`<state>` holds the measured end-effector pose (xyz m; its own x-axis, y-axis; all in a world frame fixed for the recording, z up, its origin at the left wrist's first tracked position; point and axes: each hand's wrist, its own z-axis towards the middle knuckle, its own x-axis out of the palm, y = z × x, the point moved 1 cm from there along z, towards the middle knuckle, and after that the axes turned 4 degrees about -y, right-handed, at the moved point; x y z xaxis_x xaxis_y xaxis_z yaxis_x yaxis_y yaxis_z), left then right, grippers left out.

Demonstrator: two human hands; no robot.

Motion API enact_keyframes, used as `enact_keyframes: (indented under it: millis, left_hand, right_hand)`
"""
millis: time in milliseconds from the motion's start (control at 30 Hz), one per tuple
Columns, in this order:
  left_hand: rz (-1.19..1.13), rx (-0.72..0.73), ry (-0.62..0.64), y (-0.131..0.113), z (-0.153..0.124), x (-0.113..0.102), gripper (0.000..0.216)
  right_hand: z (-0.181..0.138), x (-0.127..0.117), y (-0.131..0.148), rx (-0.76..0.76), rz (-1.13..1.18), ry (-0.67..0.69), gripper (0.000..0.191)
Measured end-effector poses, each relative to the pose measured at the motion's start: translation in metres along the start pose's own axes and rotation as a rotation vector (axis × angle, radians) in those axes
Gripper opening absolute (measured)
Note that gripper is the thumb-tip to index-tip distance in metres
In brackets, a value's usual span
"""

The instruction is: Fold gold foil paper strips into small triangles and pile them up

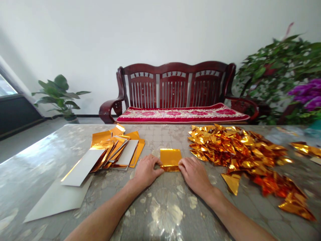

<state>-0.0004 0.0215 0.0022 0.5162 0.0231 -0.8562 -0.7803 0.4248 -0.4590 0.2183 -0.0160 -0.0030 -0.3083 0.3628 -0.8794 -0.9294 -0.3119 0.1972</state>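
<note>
Head view: I'm logging the L hand (146,170) and R hand (195,174) resting flat on the table (47,160), both pressing in on either side of a gold foil sheet (170,159), apparently pinning it in place; can't tell if either is actually gripping it. Foil-and-card stack (116,149) is sitting L of hands, w/ folded foil pile (238,150) lying R, both within easy reach. Wooden bench (175,68) is standing beyond table. No legible labels or brands showing.
</note>
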Motion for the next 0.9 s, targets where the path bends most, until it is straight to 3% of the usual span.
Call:
enact_keyframes:
  millis: [467, 900]
  left_hand:
    - [0.011, 0.065, -0.016, -0.0029, -0.0044, 0.0016, 0.01]
    - [0.038, 0.066, -0.033, -0.006, -0.005, 0.0038, 0.02]
  right_hand:
    - [-0.0002, -0.0049, 0.0003, 0.024, 0.002, -0.022, 0.016]
    - [-0.0001, -0.0025, -0.0029, -0.025, -0.023, -0.022, 0.021]
